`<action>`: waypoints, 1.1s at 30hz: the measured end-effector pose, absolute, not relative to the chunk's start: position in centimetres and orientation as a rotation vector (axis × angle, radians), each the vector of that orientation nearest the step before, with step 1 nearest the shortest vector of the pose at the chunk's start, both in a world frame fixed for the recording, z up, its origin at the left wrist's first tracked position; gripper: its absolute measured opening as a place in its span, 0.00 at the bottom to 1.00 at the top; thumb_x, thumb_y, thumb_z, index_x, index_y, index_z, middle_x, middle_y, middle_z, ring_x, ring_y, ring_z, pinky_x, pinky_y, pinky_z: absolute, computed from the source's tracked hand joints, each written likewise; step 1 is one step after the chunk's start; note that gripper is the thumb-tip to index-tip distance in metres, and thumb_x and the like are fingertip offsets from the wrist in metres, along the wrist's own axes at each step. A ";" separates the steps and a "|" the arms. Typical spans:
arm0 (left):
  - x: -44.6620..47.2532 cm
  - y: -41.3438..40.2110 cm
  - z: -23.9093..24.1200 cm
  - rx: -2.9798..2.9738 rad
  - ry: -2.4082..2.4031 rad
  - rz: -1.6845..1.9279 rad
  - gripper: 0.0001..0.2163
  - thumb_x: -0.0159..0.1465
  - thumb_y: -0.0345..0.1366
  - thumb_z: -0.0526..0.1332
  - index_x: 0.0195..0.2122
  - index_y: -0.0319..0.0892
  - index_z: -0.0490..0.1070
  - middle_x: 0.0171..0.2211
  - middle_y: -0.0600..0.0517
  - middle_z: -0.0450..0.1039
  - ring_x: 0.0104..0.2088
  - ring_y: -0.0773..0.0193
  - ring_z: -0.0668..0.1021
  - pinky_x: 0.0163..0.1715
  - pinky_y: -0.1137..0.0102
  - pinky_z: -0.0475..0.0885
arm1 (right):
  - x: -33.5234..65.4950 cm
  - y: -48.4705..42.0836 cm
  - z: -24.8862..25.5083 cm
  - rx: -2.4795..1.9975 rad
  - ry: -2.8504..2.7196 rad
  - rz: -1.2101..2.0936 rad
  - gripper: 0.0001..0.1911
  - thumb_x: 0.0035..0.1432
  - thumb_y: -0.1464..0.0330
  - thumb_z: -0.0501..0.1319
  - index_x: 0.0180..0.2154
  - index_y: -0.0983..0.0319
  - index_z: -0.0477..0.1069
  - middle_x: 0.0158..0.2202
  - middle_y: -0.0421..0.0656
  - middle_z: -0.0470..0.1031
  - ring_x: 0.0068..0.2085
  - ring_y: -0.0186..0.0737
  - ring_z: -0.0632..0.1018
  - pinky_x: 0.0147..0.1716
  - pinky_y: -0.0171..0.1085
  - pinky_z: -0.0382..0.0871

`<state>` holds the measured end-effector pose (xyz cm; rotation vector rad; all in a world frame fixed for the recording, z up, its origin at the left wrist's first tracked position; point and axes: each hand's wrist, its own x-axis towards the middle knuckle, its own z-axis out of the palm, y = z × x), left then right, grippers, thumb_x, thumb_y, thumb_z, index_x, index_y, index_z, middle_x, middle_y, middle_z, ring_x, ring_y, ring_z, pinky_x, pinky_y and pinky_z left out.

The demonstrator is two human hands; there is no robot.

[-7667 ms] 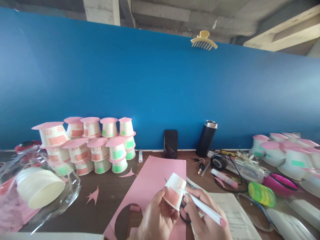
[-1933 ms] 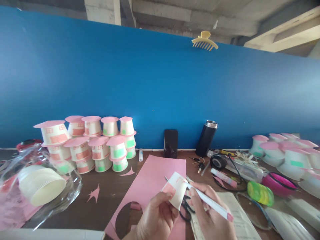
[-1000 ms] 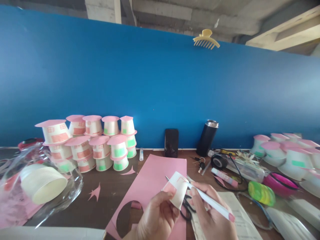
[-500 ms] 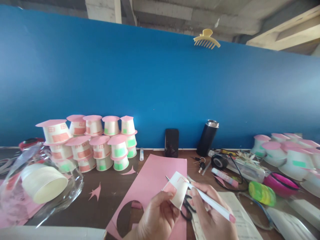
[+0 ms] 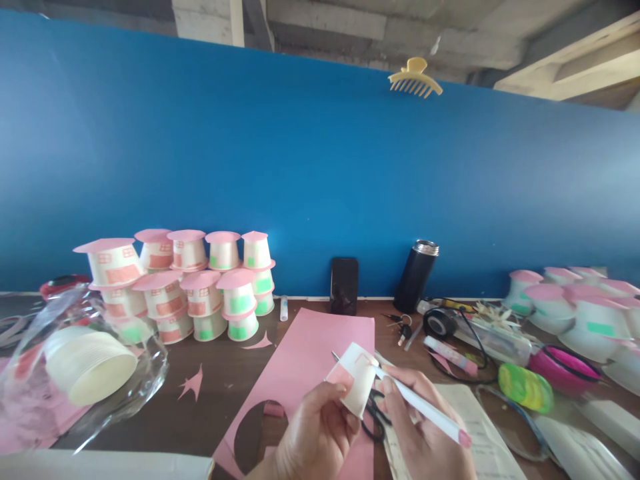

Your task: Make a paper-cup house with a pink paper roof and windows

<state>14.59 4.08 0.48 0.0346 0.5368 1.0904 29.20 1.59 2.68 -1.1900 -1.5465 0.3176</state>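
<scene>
My left hand (image 5: 313, 437) grips a small white paper cup (image 5: 356, 383) held upside down and tilted, with a pink paper rectangle stuck on its side. My right hand (image 5: 425, 440) pinches a white pen with a pink end (image 5: 423, 410), its tip touching the cup's upper side where thin pink lines are drawn. Both hands hover low over a pink paper sheet (image 5: 310, 353) with a round hole cut in it. Black scissors (image 5: 371, 413) lie just under the cup.
Stacked cup houses with pink roofs (image 5: 185, 283) stand at back left, more at far right (image 5: 575, 300). A bagged stack of plain cups (image 5: 85, 367) lies left. A phone (image 5: 344, 285), black flask (image 5: 415, 275), tape roll (image 5: 439, 323), glue stick (image 5: 450, 355) and printed paper (image 5: 480, 427) crowd the right.
Over the earlier frames the cup was turned, bringing its pink rectangle round to the left, and the pen tip moved up to the top side. In the last second, nothing visibly moved.
</scene>
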 end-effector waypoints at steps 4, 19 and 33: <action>14.6 4.1 0.7 0.029 0.543 1.096 0.08 0.52 0.21 0.64 0.33 0.36 0.72 0.26 0.50 0.77 0.22 0.68 0.76 0.21 0.76 0.69 | 29.3 1.6 2.5 -1.184 -1.560 0.323 0.06 0.64 0.63 0.58 0.41 0.56 0.72 0.25 0.37 0.79 0.22 0.37 0.81 0.19 0.28 0.75; 14.6 4.1 0.6 0.052 0.540 1.106 0.07 0.53 0.22 0.63 0.32 0.36 0.72 0.27 0.49 0.78 0.24 0.66 0.78 0.22 0.76 0.71 | 29.5 1.8 1.8 -1.195 -1.595 0.250 0.07 0.65 0.63 0.58 0.42 0.57 0.72 0.25 0.37 0.78 0.23 0.36 0.80 0.21 0.29 0.75; 14.6 4.2 0.3 0.031 0.535 1.111 0.04 0.54 0.21 0.62 0.27 0.36 0.71 0.25 0.49 0.77 0.23 0.68 0.77 0.22 0.77 0.71 | 29.8 1.8 0.9 -1.205 -1.653 0.242 0.07 0.65 0.65 0.58 0.44 0.57 0.71 0.32 0.40 0.80 0.28 0.37 0.82 0.25 0.30 0.76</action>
